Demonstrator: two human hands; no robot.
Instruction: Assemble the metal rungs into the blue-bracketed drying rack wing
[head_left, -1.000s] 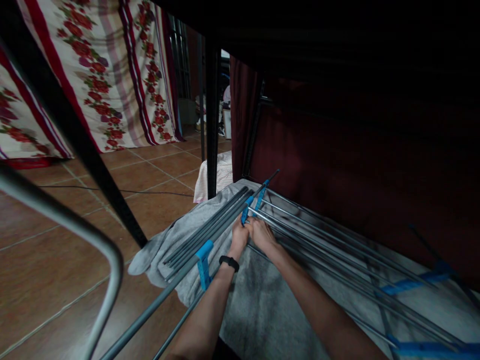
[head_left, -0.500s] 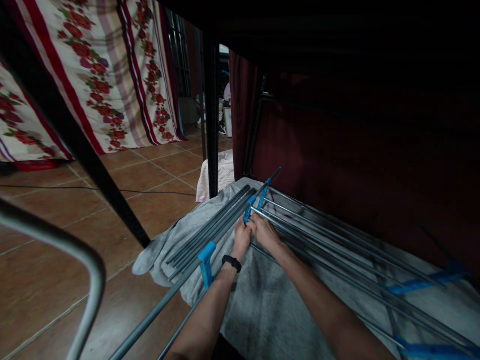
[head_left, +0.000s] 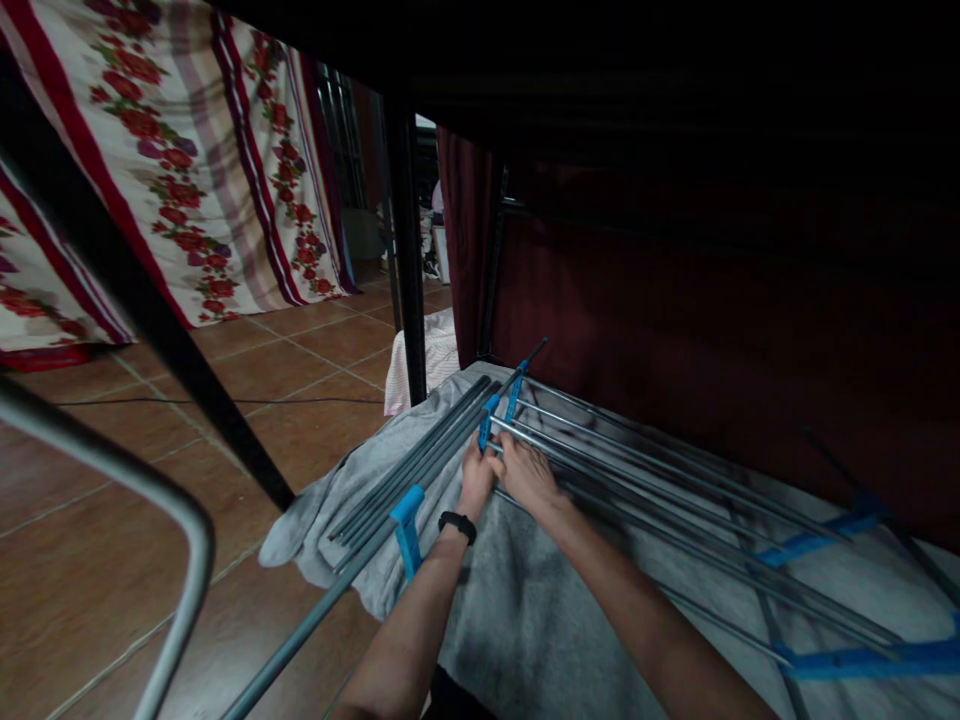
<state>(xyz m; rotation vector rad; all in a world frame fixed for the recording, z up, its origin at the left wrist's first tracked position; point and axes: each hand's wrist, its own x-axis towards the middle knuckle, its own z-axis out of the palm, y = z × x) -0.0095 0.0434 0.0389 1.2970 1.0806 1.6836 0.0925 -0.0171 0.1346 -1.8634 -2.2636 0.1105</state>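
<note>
My left hand (head_left: pixel 477 480), a black band at its wrist, is closed at the lower end of a blue plastic bracket (head_left: pixel 487 420). Right beside it, my right hand (head_left: pixel 528 472) has its fingers curled round the end of a thin metal rod (head_left: pixel 517 500) near that bracket; the fingertips partly hide the joint. Several silvery rods (head_left: pixel 637 490) run from here toward the lower right, where blue end pieces (head_left: pixel 862 660) lie. A second blue bracket (head_left: pixel 407 525) sits on a long grey tube (head_left: pixel 322 615) left of my left forearm.
Loose grey tubes (head_left: pixel 412 465) lie on a grey blanket (head_left: pixel 517 600). Dark frame legs (head_left: pixel 225 410) stand at the left, with a bent pale tube (head_left: pixel 180 500) in front. A maroon cloth (head_left: pixel 637 330) hangs behind; a floral curtain (head_left: pixel 172 180) hangs beyond the tiled floor (head_left: pixel 300 350).
The view has shifted slightly, so the scene sits a little farther left. Both hands stay together at the bracket, with my right fingers slightly more raised over the rod.
</note>
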